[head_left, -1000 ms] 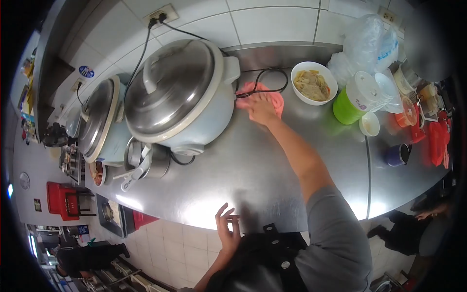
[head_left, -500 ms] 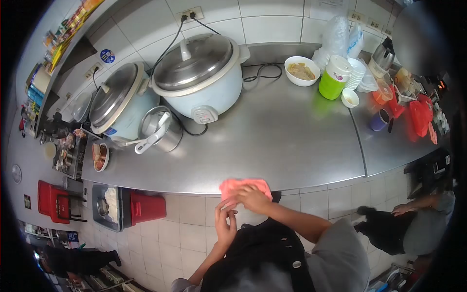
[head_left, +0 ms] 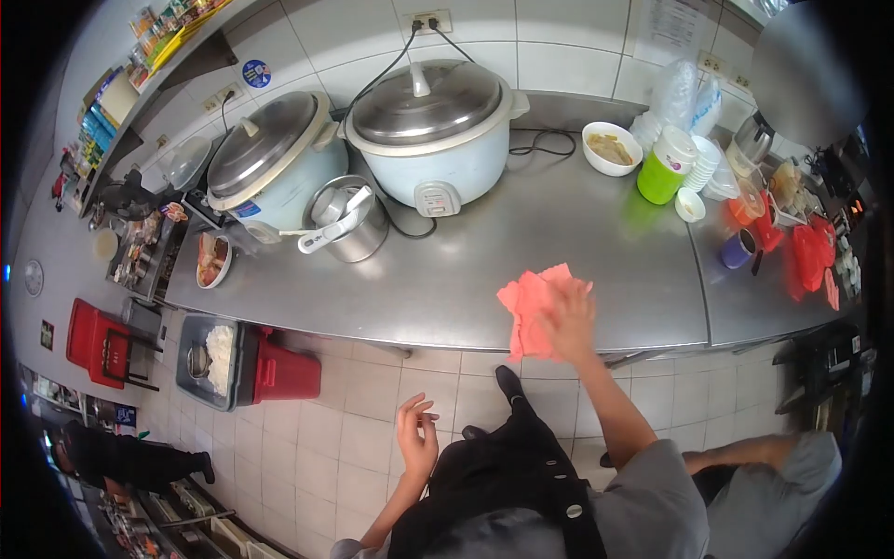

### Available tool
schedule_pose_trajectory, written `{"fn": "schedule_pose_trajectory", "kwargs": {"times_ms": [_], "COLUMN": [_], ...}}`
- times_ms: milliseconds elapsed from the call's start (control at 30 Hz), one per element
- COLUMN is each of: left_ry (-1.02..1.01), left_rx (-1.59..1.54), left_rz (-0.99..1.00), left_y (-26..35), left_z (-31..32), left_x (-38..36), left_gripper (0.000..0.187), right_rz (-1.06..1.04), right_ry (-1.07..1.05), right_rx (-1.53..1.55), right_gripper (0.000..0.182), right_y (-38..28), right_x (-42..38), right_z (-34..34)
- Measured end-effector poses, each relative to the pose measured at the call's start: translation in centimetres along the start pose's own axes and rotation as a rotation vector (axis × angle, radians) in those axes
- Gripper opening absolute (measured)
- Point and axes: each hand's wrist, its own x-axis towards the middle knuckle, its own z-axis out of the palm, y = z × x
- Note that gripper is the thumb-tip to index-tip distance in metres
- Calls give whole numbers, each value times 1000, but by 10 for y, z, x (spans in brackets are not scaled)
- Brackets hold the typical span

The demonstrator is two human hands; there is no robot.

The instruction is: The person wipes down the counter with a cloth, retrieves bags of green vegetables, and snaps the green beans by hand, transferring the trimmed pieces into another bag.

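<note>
My right hand presses a pink cloth onto the front part of the steel counter. The fingers are blurred by motion, and part of the cloth hangs at the counter's front edge. My left hand is held in the air over the tiled floor, in front of the counter. Its fingers are loosely bent and apart, with nothing in them.
Two rice cookers and a steel pot with white-handled utensils stand at the back left. A food bowl, green jug and purple cup are to the right. A grey bin stands below; a co-worker's sleeve is close at right.
My right hand has carried the cloth from the counter's front edge onto its top, forward and right. My left hand has come away from it. The view has shifted, and the co-worker is nearer.
</note>
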Motion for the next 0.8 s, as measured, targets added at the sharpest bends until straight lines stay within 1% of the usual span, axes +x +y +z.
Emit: {"fn": "schedule_pose_trajectory", "kwargs": {"times_ms": [67, 100, 167, 233, 300, 333, 400, 433, 500, 567, 633, 667, 733, 800], "left_ry": [42, 67, 96, 180, 218, 247, 302, 336, 393, 432, 481, 472, 446, 439], "left_rx": [-3, 24, 60, 60, 88, 110, 132, 147, 146, 134, 86, 85, 123, 143], "left_rz": [-36, -43, -68, -154, -174, -187, -213, -215, -261, -299, -321, -323, -267, -218], "left_y": [-5, -8, -6, -3, -10, -12, -10, -9, -9, -7, -3, -1, 2, 17], "left_z": [-4, -7, -12, -14, -17, -19, -20, -21, -21, -18, -14, -13, -10, -8], "left_x": [-2, -4, -5, -3, -6, -8, -7, -9, -14, -13, -12, -13, -7, 4], "left_gripper": [24, 23, 22, 25, 25, 24, 24, 24, 23, 23, 23, 23, 24, 24], "right_rz": [-69, -77, -87, -146, -118, -137, -40, -56, -91, -144, -316, -351, -448, -842], "right_ry": [41, 42, -11, -57, -82, -98, -67, -90, -143, -208, -46, -191, -183, -422], "right_rx": [-66, -61, -26, 0, 0, 8, -1, 7, 6, 58, 437, 578, 486, 771], "right_gripper": [58, 58, 56, 54, 52, 52, 57, 57, 70, 87, 96, 94, 87, 56], "right_y": [-24, -29, -33, -34, -41, -48, -70, -87, -129, -178, -232, -266, -328, -379], "right_x": [4, 20, 62, 116, 176, 202, 228, 219, 192, 141, 87, 77, 53, 29], "right_z": [28, 41, 72, 102, 130, 143, 166, 164, 154, 168, 193, 173, 189, 197]}}
